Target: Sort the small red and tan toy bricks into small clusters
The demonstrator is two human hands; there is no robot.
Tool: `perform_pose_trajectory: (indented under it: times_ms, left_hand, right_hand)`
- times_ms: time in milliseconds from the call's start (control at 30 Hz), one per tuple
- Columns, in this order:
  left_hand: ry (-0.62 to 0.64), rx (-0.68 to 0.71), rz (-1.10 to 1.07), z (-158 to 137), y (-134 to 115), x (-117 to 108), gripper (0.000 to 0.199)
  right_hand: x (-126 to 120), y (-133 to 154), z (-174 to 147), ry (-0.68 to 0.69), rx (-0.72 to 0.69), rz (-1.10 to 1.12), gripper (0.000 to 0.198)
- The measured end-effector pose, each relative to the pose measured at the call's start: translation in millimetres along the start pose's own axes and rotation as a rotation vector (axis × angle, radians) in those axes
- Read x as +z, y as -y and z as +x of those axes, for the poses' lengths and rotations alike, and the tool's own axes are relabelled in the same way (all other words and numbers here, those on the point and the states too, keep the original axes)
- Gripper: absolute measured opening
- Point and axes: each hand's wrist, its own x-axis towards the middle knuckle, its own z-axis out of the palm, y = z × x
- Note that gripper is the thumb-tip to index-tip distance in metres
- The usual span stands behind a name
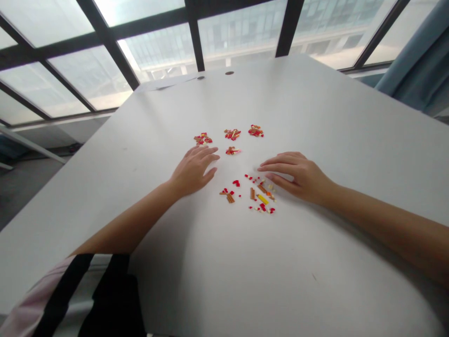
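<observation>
My left hand (196, 171) lies over the table with its fingers apart, fingertips close to a small pile of red and brown toy building bricks (203, 138). Whether it touches that pile, I cannot tell. My right hand (298, 175) has its fingers stretched out beside a scatter of loose bricks, and nothing shows in it. Among these loose pieces are a yellow brick (263, 199), a brown brick (252, 193) and several tiny red and white ones. To their left lie a few brown bricks (230, 198) and red bricks (236, 183).
Farther back sit a middle pile of bricks (232, 135) and a right pile (256, 131), with a smaller heap (232, 150) in front. All rest on a white table (217, 281). Windows (242, 35) stand behind it, and a blue curtain (417, 61) hangs at right.
</observation>
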Motion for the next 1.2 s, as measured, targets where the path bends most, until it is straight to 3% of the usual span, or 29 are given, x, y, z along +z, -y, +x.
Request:
perform_pose_trajectory:
  times_ms: [333,500,1200]
  left_hand:
    - [0.106,-0.042,-0.196,-37,-40,-6,0.047]
    - [0.147,-0.023,-0.188,-38,-39,-3,0.049]
    - [0.111,0.001,-0.173,-40,-39,0,0.045]
  right_hand:
    - [3,-2,-1,-0.060,-0.044,-0.010,0.032]
    - [2,-3,-2,-0.072,-0.055,-0.009,0.034]
    - [1,1,1,-0.094,-0.052,0.014,0.043]
